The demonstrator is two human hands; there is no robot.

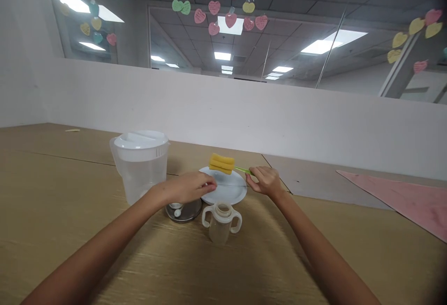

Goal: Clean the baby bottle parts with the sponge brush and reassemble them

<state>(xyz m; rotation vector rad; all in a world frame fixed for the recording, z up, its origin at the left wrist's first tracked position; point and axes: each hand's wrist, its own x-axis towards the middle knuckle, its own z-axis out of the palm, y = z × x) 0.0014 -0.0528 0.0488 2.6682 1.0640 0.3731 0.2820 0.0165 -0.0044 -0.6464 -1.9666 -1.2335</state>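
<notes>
The right hand [264, 180] holds a yellow sponge brush [221, 163] by its thin green handle [243, 170]. Its fingers [259, 173] are closed around this handle, near the end away from the sponge. I think this grip keeps the hand clear of the yellow head and lets the wrist turn it freely. The brush lies nearly level, with its head in front of the far rim of the white plate [226, 194], so the plate is probably useful as a resting place for it.

The left hand [190, 186] hangs over the round dark tray [191, 213] and reaches to the near left edge of the plate. Its fingers are bent and no thing shows in them, but the back of the hand hides the palm, so I cannot tell if they are closed.

On the worktop [160, 267], the two-handled cup [221, 225] stands upright without a lid, just before the plate and between the forearms, which seems convenient for both hands. A small white piece [177, 212] rests on the tray. The large lidded pitcher [141, 170] stands farther left, perhaps to leave the middle free for the hands.
</notes>
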